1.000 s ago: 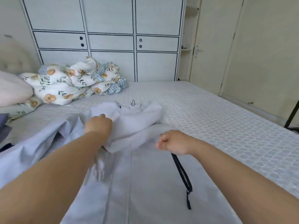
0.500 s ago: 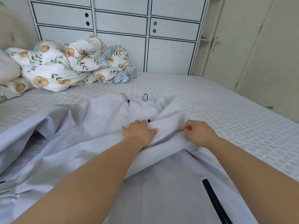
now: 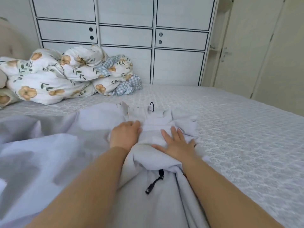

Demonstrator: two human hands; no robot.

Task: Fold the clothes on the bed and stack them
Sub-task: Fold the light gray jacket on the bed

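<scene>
While both hands press, jacket (image 3: pixel 153 203) runs collar-away.

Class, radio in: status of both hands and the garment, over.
Left hand and right hand flat, pressing pale grey zip-up jacket. Jacket unfolded, sleeve bunched. Black zipper pull exposed; nothing in the way.

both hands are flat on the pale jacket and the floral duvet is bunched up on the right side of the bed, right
Not quite: the head view shows the floral duvet bunched on the left side of the bed. Both the left hand and right hand do lie flat on the pale jacket.
</scene>
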